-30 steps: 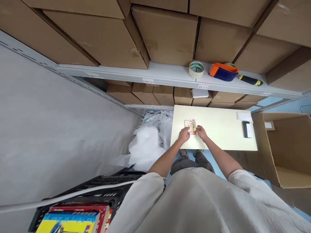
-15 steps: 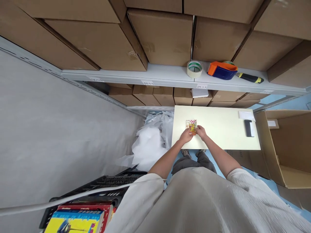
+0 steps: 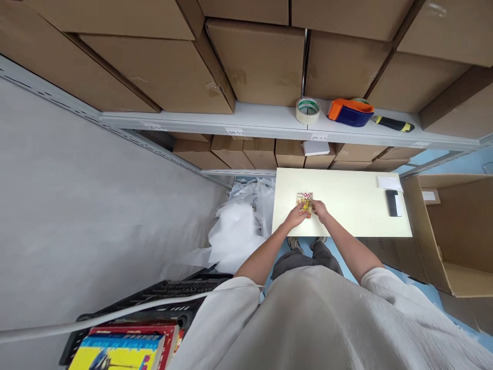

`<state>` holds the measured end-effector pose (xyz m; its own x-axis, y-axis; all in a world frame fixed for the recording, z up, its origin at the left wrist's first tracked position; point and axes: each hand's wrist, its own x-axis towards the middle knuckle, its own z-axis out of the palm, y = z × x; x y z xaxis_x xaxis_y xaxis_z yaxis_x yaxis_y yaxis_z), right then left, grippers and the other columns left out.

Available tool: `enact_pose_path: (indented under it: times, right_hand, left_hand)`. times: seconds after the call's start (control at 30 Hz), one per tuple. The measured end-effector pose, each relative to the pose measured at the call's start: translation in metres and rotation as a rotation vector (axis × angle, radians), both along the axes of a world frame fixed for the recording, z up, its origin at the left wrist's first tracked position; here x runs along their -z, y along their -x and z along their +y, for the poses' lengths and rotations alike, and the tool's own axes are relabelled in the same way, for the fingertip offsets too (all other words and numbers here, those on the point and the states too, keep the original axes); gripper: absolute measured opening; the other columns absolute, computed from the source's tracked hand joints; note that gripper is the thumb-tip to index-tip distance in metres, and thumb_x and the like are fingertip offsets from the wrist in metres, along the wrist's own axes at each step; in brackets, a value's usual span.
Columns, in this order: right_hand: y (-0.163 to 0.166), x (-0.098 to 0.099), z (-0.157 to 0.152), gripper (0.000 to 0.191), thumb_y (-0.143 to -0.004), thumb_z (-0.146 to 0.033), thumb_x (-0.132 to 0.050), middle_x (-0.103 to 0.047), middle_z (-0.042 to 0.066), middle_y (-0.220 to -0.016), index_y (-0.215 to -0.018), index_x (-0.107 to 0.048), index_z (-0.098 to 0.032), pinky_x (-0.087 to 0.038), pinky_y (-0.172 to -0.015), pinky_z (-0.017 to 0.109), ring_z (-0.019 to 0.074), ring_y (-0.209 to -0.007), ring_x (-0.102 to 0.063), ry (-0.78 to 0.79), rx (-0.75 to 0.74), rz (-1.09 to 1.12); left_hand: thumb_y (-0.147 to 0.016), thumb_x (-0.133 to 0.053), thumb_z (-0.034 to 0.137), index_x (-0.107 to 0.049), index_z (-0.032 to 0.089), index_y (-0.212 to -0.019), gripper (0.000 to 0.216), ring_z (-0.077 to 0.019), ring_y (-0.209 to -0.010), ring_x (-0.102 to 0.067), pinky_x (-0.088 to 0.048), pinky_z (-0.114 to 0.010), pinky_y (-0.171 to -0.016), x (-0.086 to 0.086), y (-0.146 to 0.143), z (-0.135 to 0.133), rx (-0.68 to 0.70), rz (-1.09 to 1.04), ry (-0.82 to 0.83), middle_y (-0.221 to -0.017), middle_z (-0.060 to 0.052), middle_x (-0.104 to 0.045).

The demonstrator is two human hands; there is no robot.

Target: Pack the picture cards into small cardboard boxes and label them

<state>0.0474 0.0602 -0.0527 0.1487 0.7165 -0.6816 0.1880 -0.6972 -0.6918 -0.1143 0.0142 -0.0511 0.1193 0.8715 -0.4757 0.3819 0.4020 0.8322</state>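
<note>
A small book point(image 3: 304, 197) with a colourful red, yellow and white cover is over the left part of the pale tabletop point(image 3: 354, 205). My left hand point(image 3: 296, 215) grips its lower left side, with the thumb on the cover. At its right edge, my right hand point(image 3: 319, 209) pinches it between fingers and thumb. The fingers under the book are hidden. Whether the book touches the tabletop I cannot tell.
A black and white object point(image 3: 393, 203) and a white packet point(image 3: 390, 183) lie at the table's right end. An open carton point(image 3: 458, 226) stands beyond. White wrapping sheets point(image 3: 234, 231) heap at left. Books point(image 3: 119, 352) fill a black crate. A tape roll point(image 3: 308, 110) sits on the shelf.
The book has shifted very slightly down and right, still between both hands. The right fingers lie a little further over its edge. The view has tilted slightly.
</note>
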Motion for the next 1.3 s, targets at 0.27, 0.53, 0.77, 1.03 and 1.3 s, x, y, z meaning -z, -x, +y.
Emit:
enact_pose_path:
  times: [0.27,0.53,0.77,1.03,1.3]
  right_hand:
    - [0.013,-0.018,0.001,0.047,-0.090,-0.068,-0.061,-0.078,0.009,-0.103,-0.097,-0.066,-0.022,-0.058,-0.077,0.030,0.0222,-0.094,-0.073,-0.162,-0.037,0.125]
    - [0.006,-0.006,0.001,0.025,-0.080,-0.041,-0.067,-0.079,0.006,-0.102,-0.096,-0.071,-0.022,-0.058,-0.091,0.035,0.0233,-0.099,-0.072,-0.193,-0.088,-0.061]
    - [-0.011,0.013,-0.005,0.033,-0.075,-0.030,-0.062,-0.079,0.006,-0.110,-0.105,-0.071,-0.022,-0.057,-0.099,0.038,0.0220,-0.102,-0.072,-0.151,-0.079,-0.222]
    - [-0.013,0.012,-0.007,0.031,-0.075,-0.028,-0.066,-0.077,0.006,-0.107,-0.106,-0.068,-0.021,-0.058,-0.097,0.035,0.0222,-0.103,-0.072,-0.117,-0.023,-0.184]
    - [0.004,-0.016,-0.001,0.029,-0.087,-0.042,-0.064,-0.074,0.003,-0.094,-0.106,-0.068,-0.022,-0.056,-0.071,0.027,0.0183,-0.083,-0.071,-0.166,0.019,0.013]
  left_hand:
    - [-0.102,-0.067,0.029,-0.047,0.018,-0.162,0.064,-0.0270,-0.129,-0.073,-0.057,-0.041,-0.110,-0.005,-0.010,0.015,-0.125,-0.261,-0.008,-0.141,-0.017,-0.074]
    - [-0.101,-0.058,0.019,-0.054,0.018,-0.157,0.056,-0.0248,-0.149,-0.060,-0.050,-0.036,-0.119,0.008,0.011,0.014,-0.245,0.080,0.068,-0.162,-0.016,-0.060]
    - [-0.094,-0.055,0.008,-0.060,0.018,-0.152,0.059,-0.0225,-0.148,-0.060,-0.045,-0.037,-0.125,0.020,-0.001,0.009,-0.112,-0.043,-0.004,-0.159,-0.012,-0.064]
    - [-0.091,-0.068,0.021,-0.054,0.020,-0.159,0.069,-0.0318,-0.152,-0.055,-0.041,-0.044,-0.127,0.026,-0.002,0.003,-0.046,-0.035,0.086,-0.165,-0.013,-0.057]
    - [-0.101,-0.067,0.046,-0.063,0.019,-0.147,0.053,-0.0314,-0.144,-0.062,-0.045,-0.044,-0.122,0.014,0.000,0.012,-0.164,-0.322,0.015,-0.153,-0.015,-0.068]
